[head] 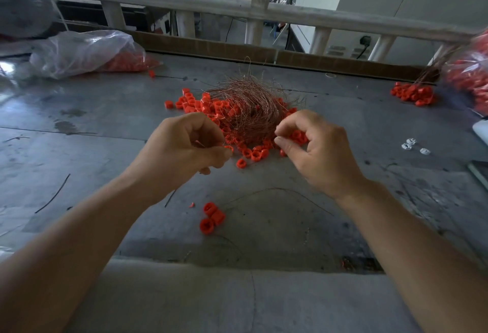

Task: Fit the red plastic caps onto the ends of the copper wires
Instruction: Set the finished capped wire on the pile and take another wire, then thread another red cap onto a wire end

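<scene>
A tangled bundle of thin copper wires [250,105] lies mid-table on a scatter of red plastic caps [196,104]. My left hand [184,145] hovers just in front of the pile with fingers curled, pinching a red cap [229,148] and a thin wire at its fingertips. My right hand [314,153] is beside it, thumb and forefinger pinched on a fine wire near the pile's right edge. Three red caps [211,217] lie close to me, with a long loose wire [277,189] arcing beside them.
A clear plastic bag of red caps [87,52] lies at the back left. Another bag of caps [467,76] and capped wires [412,93] sit at the far right. Small white parts [413,146] lie to the right. A railing [211,5] runs behind the grey table [105,110].
</scene>
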Demonstrator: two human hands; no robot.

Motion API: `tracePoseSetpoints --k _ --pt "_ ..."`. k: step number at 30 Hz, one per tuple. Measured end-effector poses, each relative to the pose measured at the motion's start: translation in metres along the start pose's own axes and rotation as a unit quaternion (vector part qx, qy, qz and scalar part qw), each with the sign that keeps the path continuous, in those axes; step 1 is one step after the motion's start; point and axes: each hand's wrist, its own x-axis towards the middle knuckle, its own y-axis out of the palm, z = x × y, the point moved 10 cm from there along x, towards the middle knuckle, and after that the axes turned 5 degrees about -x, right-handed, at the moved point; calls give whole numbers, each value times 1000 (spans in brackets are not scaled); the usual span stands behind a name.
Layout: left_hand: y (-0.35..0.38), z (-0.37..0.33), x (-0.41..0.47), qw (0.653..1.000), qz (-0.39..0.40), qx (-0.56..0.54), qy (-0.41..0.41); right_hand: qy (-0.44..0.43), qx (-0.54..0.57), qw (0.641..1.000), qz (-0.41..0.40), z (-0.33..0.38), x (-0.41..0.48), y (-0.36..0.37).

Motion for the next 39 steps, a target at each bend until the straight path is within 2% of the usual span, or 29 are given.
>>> tracePoseSetpoints --k 3,7,13,21,28,33,39 --pt "8 -5 -2 999 28 -17 17 26 34 999 -13 -5 0 -3" --pt "15 -6 -4 999 38 14 29 -60 5 997 -54 15 0 -13" --pt "28 -14 -8 996 65 -51 18 -95 -30 991 -87 33 -3 -19" --pt "28 -17 -8 995 54 -76 17 -136 -55 987 -65 47 -6 -9" --pt "22 1 -5 977 31 -198 -76 -152 -45 986 -49 51 -6 -7" --pt "33 3 -9 986 81 -122 -78 -115 -22 993 -25 45 -4 -6" --pt "40 2 -11 984 113 -104 -89 -125 3 992 22 52 -7 11"
